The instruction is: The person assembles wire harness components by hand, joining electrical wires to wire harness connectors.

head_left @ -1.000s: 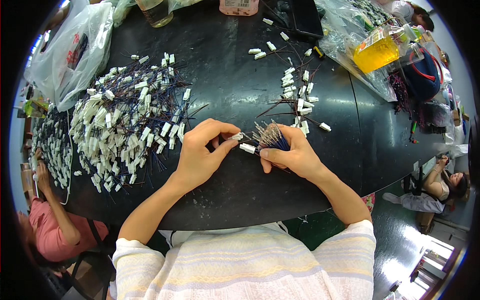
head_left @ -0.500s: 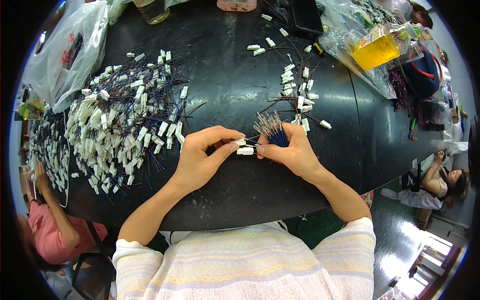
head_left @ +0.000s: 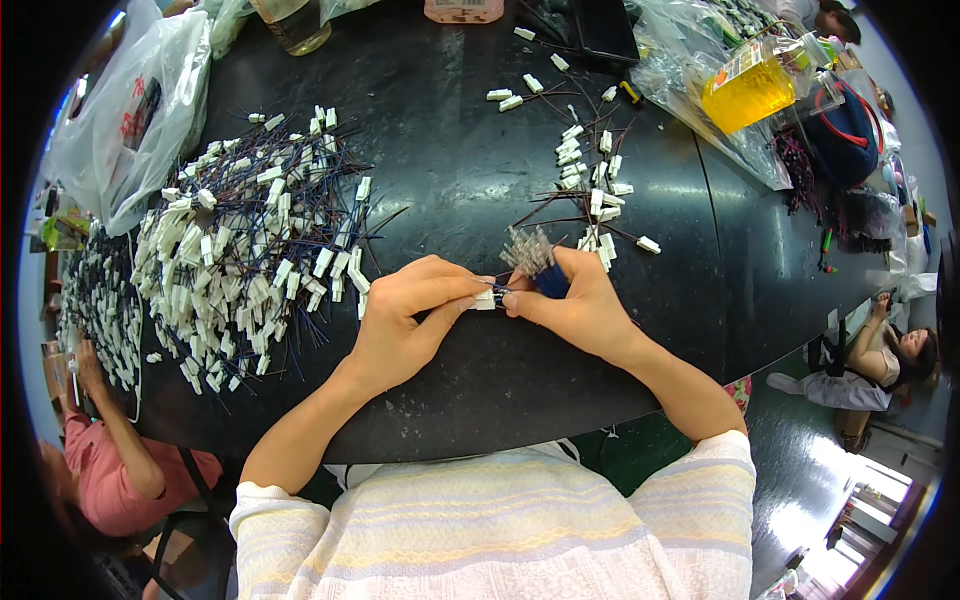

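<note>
My left hand [head_left: 420, 310] pinches a small white plastic connector [head_left: 485, 299] between thumb and forefinger, near the table's front edge. Close against it, my right hand [head_left: 580, 305] is closed round a bundle of dark blue wires [head_left: 553, 281] whose bare metal-tipped ends [head_left: 527, 250] fan out above the fingers. The right thumb and forefinger tips meet at short wires by the connector; their exact grip is partly hidden. A large heap of white connectors with blue and brown wires [head_left: 240, 250] lies left of my left hand. A looser row of wired connectors [head_left: 600, 190] lies beyond my right hand.
The black table [head_left: 460, 390] bends round in front of me. A clear plastic bag [head_left: 165, 110] stands far left, a bottle of yellow liquid [head_left: 750, 90] far right, and a black tray [head_left: 605, 35] at the back. A co-worker in pink [head_left: 110, 470] sits left; another person [head_left: 880, 365] sits right.
My fingertips have drawn closer together, and the left fingers now cover more of the white connector. The right hand's wire bundle has shifted slightly and its tips are blurred.
</note>
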Demonstrator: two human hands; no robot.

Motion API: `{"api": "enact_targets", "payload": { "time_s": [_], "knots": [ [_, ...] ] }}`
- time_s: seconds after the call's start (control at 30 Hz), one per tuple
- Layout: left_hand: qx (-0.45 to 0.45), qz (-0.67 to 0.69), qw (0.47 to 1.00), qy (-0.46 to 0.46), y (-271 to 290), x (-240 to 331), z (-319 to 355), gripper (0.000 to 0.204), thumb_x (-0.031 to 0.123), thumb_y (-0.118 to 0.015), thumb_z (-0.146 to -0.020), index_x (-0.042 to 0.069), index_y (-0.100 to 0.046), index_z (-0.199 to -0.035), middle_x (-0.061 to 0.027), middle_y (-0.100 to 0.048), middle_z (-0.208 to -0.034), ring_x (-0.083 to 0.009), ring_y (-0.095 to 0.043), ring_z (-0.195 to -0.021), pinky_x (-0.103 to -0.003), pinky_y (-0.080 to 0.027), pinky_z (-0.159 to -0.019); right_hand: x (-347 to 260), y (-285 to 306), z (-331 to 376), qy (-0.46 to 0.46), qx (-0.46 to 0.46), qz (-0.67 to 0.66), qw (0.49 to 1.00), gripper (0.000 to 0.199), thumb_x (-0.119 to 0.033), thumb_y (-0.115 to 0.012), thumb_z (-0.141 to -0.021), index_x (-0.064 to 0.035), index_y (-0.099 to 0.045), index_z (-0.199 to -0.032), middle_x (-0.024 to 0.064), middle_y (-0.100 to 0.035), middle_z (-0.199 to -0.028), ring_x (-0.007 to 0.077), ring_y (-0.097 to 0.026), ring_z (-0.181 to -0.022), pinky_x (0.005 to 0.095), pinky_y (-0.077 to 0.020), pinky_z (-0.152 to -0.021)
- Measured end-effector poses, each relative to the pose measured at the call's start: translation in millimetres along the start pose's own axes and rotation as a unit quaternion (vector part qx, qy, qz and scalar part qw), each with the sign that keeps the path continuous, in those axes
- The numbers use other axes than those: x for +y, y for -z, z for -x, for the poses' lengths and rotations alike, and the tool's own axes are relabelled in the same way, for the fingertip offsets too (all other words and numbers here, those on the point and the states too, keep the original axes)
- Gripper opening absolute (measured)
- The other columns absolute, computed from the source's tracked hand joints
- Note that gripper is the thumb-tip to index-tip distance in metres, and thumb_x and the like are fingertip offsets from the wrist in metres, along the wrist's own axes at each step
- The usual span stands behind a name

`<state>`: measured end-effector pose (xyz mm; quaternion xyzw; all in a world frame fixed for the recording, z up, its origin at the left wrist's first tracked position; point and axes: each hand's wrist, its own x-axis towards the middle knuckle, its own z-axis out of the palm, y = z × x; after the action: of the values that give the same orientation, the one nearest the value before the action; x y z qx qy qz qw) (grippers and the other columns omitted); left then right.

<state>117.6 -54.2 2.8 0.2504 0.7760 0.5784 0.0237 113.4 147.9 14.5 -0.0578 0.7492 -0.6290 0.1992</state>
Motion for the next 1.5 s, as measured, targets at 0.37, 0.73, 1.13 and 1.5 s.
{"api": "enact_targets", "payload": {
  "time_s": [0.37, 0.73, 1.13, 1.5],
  "knots": [
    [0.043, 0.016, 0.995, 0.092, -4.1, 8.6, 2.8, 0.019, -0.009, -0.063, -0.069, 0.0, -0.066, -0.086, -0.0088, -0.061, -0.079, -0.0142, -0.056, -0.07, -0.023, -0.042, -0.06, -2.7, 0.6, 1.5, -0.015, 0.002, 0.018, 1.0, 0.019, -0.011, -0.065, -0.072, 0.0032, -0.059, -0.083, 0.0035, -0.059, -0.068, 0.007, -0.052, -0.063, 0.0238, -0.0421, -0.057],
    [0.086, -0.04, 0.995, -0.028, -10.2, 5.4, -0.8, 0.015, -0.006, -0.064, -0.069, 0.0, -0.066, -0.083, -0.0116, -0.061, -0.076, -0.0194, -0.061, -0.067, -0.025, -0.047, -0.057, -1.6, -2.3, 2.1, 0.046, 0.014, 0.033, 0.998, 0.017, -0.009, -0.067, -0.071, 0.003, -0.059, -0.079, 0.0029, -0.058, -0.065, 0.0056, -0.051, -0.061, 0.0223, -0.0411, -0.055],
    [0.075, 0.046, 0.996, 0.033, -10.7, 7.6, 2.8, 0.015, -0.007, -0.063, -0.071, 0.0, -0.066, -0.084, -0.01, -0.063, -0.079, -0.0167, -0.061, -0.071, -0.023, -0.046, -0.062, 1.7, -0.2, 3.6, 0.041, 0.01, -0.011, 0.999, 0.016, -0.01, -0.066, -0.073, 0.0025, -0.06, -0.081, -0.0007, -0.056, -0.066, 0.0036, -0.046, -0.059, 0.0209, -0.0376, -0.053],
    [0.053, 0.215, 0.963, 0.156, -15.6, 23.7, 3.7, 0.007, -0.001, -0.057, -0.083, -0.004, -0.059, -0.089, -0.006, -0.059, -0.073, -0.0071, -0.056, -0.061, -0.019, -0.042, -0.051, -7.9, -6.7, 8.8, 0.083, 0.065, 0.01, 0.994, 0.011, -0.005, -0.064, -0.073, 0.0012, -0.06, -0.081, 0.003, -0.06, -0.07, 0.008, -0.054, -0.065, 0.0233, -0.0432, -0.061]
  ]
}}
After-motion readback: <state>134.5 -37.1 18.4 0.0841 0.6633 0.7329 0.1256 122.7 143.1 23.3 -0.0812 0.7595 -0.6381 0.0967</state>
